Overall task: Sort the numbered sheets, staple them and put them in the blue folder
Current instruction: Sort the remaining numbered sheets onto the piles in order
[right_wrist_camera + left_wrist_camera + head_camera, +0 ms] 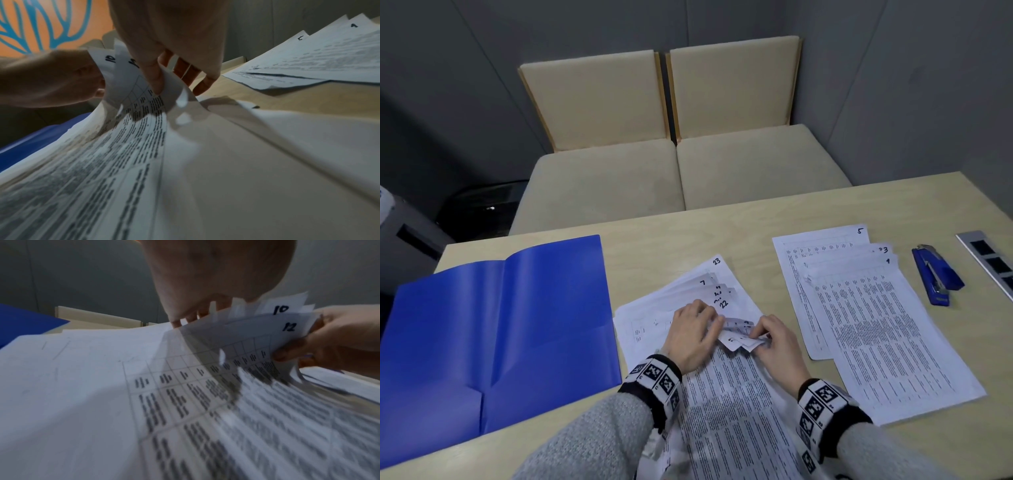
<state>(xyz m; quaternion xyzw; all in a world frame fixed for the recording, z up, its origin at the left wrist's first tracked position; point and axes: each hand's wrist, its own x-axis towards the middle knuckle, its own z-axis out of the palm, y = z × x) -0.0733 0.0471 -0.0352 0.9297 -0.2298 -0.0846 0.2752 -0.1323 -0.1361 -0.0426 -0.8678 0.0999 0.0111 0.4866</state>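
Observation:
The unsorted numbered sheets (726,394) lie in front of me, with corners marked 23, 7 and 22 fanned out at their far end. My left hand (710,325) holds back lifted corners, one marked 10 (280,309). My right hand (760,334) pinches the curled corner of the sheet marked 12 (289,327), thumb (156,81) on its printed face. A second stack (887,318), showing 5, 3 and 1, lies to the right. The blue folder (500,325) lies open at the left. The blue stapler (935,274) rests right of the second stack.
A metal strip with dark sockets (988,260) is set into the wooden table (722,233) at its right edge. Two beige cushioned chairs (671,144) stand beyond the far edge. A dark bin (479,209) sits on the floor at the left.

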